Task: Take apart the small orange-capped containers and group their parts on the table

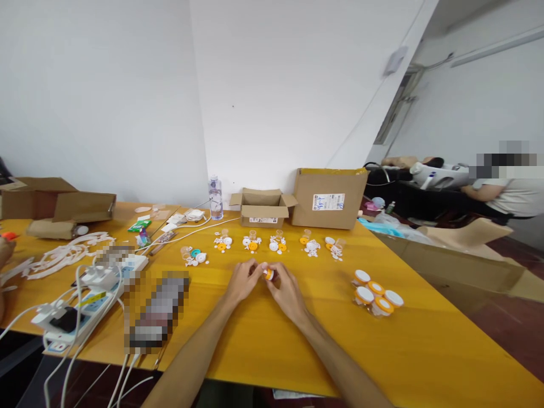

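Observation:
My left hand (243, 279) and my right hand (285, 289) meet over the middle of the yellow table (297, 340). Both pinch a small piece with an orange part (269, 274) between their fingertips. Just beyond the hands lies a row of small piles of white, orange and teal plastic parts with little clear cups (253, 242). To the right of my right hand stands a cluster of several small capped jars with orange and white lids (376, 294).
A small open carton (262, 207) and a larger carton (330, 197) stand at the table's far edge, with a clear bottle (215, 196) beside them. Power strips and white cables (85, 294) crowd the left. More cardboard boxes (55, 207) sit far left. A person sits far right.

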{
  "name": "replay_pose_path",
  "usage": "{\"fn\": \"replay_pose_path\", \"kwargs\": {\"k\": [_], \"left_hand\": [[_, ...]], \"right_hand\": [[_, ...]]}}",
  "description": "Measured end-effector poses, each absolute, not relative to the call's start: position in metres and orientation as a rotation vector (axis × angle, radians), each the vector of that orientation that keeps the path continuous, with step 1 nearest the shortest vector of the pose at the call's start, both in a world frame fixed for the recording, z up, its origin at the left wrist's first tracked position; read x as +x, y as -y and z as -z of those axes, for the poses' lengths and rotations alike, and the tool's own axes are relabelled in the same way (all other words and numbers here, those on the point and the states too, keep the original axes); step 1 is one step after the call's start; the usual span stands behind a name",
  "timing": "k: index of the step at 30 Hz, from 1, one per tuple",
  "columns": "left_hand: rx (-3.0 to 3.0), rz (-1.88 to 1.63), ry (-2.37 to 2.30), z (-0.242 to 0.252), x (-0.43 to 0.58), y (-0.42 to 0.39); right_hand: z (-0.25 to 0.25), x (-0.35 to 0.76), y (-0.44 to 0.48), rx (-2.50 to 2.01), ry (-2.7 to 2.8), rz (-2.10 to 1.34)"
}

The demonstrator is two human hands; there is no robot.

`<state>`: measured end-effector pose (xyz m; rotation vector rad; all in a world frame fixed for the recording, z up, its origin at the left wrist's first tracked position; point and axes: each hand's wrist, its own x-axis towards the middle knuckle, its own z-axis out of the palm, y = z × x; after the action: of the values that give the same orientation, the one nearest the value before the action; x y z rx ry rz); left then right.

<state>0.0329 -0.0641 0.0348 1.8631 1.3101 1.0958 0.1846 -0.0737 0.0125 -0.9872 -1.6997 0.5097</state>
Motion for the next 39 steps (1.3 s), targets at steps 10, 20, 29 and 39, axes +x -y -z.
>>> {"fn": "replay_pose_path", "kwargs": {"k": [10,20,29,39], "left_hand": [[1.84,-1.114,-1.025,-0.0381,0.0334,0.0671],[1.819,-1.127,-1.298,-0.0361,0.0336,0.066],[1.769,-1.133,-1.056,-0.0383,0.0333,0.0648],[1.685,-1.331,-1.346,-0.0416,0.0321,0.0627]], "right_hand": [[-0.0094,0.1852,0.0712,-1.006,1.665,-0.476],[-0.0099,0.184,0.0739,-0.982,1.745,-0.41],[-0.0086,0.1851,0.0731,-1.008,1.72,-0.438],[-0.0089,0.1864,0.0724,-1.051,1.636,-0.523]]}}
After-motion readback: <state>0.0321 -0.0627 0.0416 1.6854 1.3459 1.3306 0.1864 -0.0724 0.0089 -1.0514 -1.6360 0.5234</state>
